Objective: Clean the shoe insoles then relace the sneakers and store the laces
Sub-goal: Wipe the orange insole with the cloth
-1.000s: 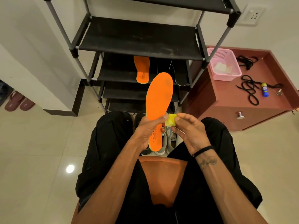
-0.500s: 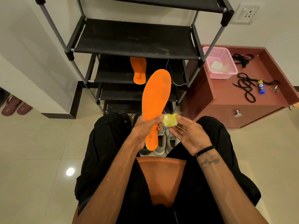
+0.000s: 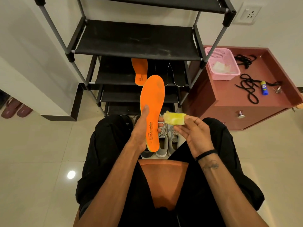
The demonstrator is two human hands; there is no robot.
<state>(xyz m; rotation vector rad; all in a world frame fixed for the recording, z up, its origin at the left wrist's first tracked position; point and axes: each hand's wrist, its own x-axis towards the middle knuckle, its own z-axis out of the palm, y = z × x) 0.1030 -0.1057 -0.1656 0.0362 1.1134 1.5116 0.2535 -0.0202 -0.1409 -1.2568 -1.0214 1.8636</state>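
Note:
My left hand [image 3: 141,128] grips an orange insole [image 3: 153,102] by its heel half, toe end pointing up and away. My right hand [image 3: 191,131] pinches a folded yellow cloth [image 3: 174,117] just right of the insole, a small gap between them. A second orange insole [image 3: 140,71] lies on a middle shelf of the black shoe rack [image 3: 136,40], beside two dark insoles [image 3: 176,74]. Grey sneakers [image 3: 165,141] stand on the floor between my knees. Black laces [image 3: 248,89] lie on the red cabinet top [image 3: 229,95].
A pink basket [image 3: 221,64] with cloths and a small blue-and-yellow tube [image 3: 263,87] sit on the cabinet. More black laces [image 3: 244,58] lie behind the basket. Maroon slippers [image 3: 14,109] rest at the far left. I sit on an orange seat [image 3: 164,179].
My right hand drew the yellow cloth away from the insole's edge and unfolded it wider. My left thumb shifted onto the insole's face.

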